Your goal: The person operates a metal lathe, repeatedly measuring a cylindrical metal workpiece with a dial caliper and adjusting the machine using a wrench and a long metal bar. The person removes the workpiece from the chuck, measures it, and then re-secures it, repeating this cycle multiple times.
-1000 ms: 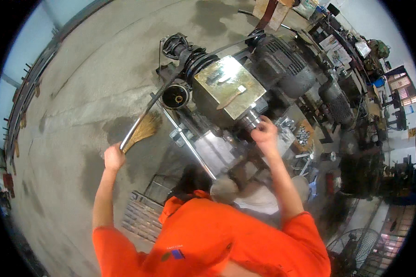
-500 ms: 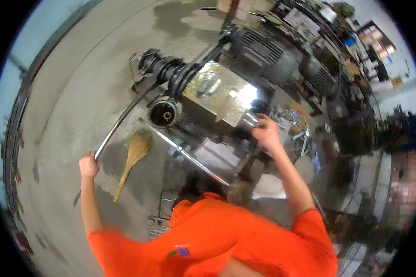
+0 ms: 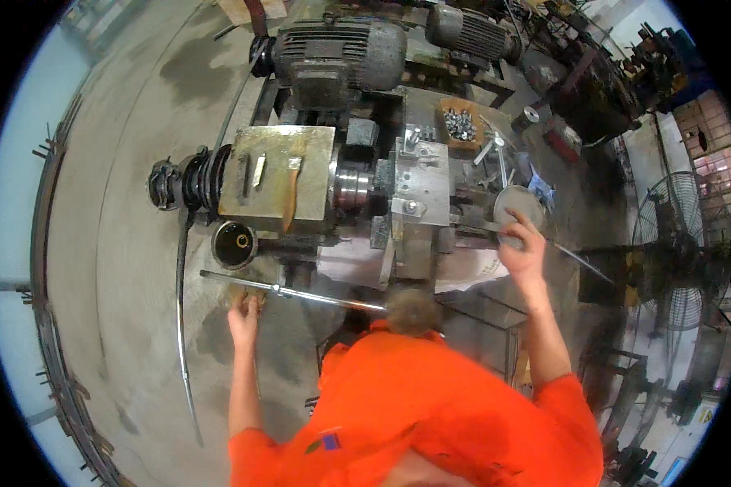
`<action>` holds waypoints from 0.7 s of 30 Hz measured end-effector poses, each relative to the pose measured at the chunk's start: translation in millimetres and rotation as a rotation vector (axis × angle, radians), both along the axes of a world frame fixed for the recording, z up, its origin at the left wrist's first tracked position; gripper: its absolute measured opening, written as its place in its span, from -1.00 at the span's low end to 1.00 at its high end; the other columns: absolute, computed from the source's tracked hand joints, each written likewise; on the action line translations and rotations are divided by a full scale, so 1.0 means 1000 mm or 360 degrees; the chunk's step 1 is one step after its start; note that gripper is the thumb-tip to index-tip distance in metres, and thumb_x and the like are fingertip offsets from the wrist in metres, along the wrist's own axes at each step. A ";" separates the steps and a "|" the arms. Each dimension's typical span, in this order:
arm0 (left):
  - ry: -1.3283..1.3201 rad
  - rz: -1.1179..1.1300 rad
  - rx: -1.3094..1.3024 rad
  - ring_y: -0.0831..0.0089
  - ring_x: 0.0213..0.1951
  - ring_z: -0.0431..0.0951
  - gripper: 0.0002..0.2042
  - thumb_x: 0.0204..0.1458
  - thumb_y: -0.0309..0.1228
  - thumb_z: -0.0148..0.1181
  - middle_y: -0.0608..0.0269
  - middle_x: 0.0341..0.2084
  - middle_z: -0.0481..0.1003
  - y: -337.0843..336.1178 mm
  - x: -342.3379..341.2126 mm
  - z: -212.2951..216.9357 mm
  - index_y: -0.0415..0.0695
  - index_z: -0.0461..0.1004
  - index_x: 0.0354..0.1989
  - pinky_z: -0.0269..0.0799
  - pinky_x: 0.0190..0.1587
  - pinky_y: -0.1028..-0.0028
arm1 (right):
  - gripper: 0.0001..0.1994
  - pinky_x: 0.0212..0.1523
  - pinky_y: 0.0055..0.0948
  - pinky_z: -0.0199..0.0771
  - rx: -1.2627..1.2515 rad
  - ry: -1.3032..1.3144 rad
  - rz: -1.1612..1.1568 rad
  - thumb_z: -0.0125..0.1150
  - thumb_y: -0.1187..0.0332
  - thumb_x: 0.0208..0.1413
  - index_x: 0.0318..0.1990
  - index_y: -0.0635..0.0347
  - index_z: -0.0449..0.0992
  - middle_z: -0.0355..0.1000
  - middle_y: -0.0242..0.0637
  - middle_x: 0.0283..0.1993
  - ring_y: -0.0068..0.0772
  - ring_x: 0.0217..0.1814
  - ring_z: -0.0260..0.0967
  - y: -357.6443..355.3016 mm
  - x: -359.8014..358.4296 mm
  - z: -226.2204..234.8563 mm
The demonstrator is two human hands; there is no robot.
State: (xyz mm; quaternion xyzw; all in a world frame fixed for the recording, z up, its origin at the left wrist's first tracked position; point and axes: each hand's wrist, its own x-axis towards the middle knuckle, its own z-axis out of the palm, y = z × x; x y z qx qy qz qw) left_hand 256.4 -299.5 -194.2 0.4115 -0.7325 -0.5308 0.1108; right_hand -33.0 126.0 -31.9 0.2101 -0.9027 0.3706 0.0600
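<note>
My left hand (image 3: 244, 318) hovers below a shiny metal rod (image 3: 317, 300), its loosely bent fingers apart and seemingly holding nothing. A straw broom lies mostly hidden behind that hand. To its left, a long curved bar (image 3: 180, 325) slopes down from the machine, free of my grasp. My right hand (image 3: 524, 252) reaches over a round grey disc (image 3: 518, 207), with index finger and thumb spread. Its fingertips are close to the end of a thin lever (image 3: 475, 225); contact is unclear. Between my hands stand a shiny spindle (image 3: 352, 187) and a metal slide block (image 3: 421, 183).
A brush (image 3: 291, 195) and small bars rest on the machine's oily metal housing (image 3: 313, 146). Behind it stands a large ribbed motor (image 3: 341, 53). A box of metal parts (image 3: 460, 124) and wrenches (image 3: 495, 154) lie to the right. A fan (image 3: 670, 252) stands farther right.
My left hand has let go of the curved bar and moved right. My right hand has left the spindle for the lever and disc. My view has turned, bringing the slide block into sight.
</note>
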 end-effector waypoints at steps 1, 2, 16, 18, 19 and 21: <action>0.0015 0.0037 0.0160 0.49 -0.47 0.48 -0.71 0.00 -0.42 0.02 0.11 -0.54 0.47 0.002 -0.003 -0.002 -0.40 0.34 -0.18 0.40 -0.41 0.54 | -0.81 -0.21 -0.48 0.36 0.0060 0.0033 -0.0082 0.03 0.51 -0.43 -0.50 0.30 0.41 0.36 -0.06 -0.06 -0.28 -0.23 0.43 0.021 -0.001 -0.003; 0.0029 0.0077 0.0317 0.50 -0.48 0.47 -0.71 0.01 -0.40 0.02 0.11 -0.55 0.46 0.004 -0.007 -0.002 -0.41 0.34 -0.19 0.40 -0.45 0.55 | -0.82 -0.22 -0.48 0.37 0.0046 -0.0090 -0.0214 0.04 0.51 -0.41 -0.51 0.32 0.41 0.37 -0.07 -0.07 -0.29 -0.24 0.42 0.043 -0.002 -0.011; -0.0407 0.0360 0.0206 0.49 -0.64 0.44 -0.62 -0.05 -0.12 0.11 0.23 -0.69 0.39 0.028 -0.061 0.001 -0.28 0.37 -0.55 0.33 -0.60 0.57 | -0.43 0.00 -0.29 0.27 0.1388 -0.0683 -0.0578 0.19 0.42 -0.37 -0.01 0.20 0.35 0.33 -0.08 -0.02 -0.04 0.02 0.25 0.333 -0.106 -0.120; -0.0321 0.0487 0.0262 0.45 -0.60 0.48 -0.66 -0.05 -0.19 0.09 0.22 -0.67 0.41 0.037 -0.060 0.005 -0.30 0.37 -0.45 0.38 -0.58 0.55 | -0.44 -0.05 -0.27 0.31 0.1464 -0.0659 -0.0705 0.16 0.46 -0.42 -0.05 0.22 0.37 0.36 -0.08 -0.08 -0.02 -0.04 0.29 0.354 -0.104 -0.132; -0.0243 0.0510 0.0329 0.44 -0.59 0.49 -0.67 -0.05 -0.20 0.09 0.22 -0.65 0.41 0.039 -0.061 0.000 -0.30 0.36 -0.42 0.39 -0.58 0.54 | -0.45 -0.06 -0.27 0.31 0.1497 -0.0608 -0.0686 0.15 0.45 -0.41 -0.06 0.23 0.38 0.37 -0.06 -0.09 -0.02 -0.06 0.30 0.370 -0.105 -0.142; -0.0079 0.0565 0.0340 0.40 -0.57 0.50 -0.69 -0.05 -0.26 0.07 0.19 -0.56 0.42 0.047 -0.066 -0.009 -0.30 0.33 -0.31 0.42 -0.59 0.49 | -0.47 -0.09 -0.27 0.32 0.1566 -0.0499 -0.0656 0.12 0.42 -0.41 -0.08 0.24 0.39 0.37 -0.03 -0.12 -0.01 -0.09 0.31 0.391 -0.105 -0.162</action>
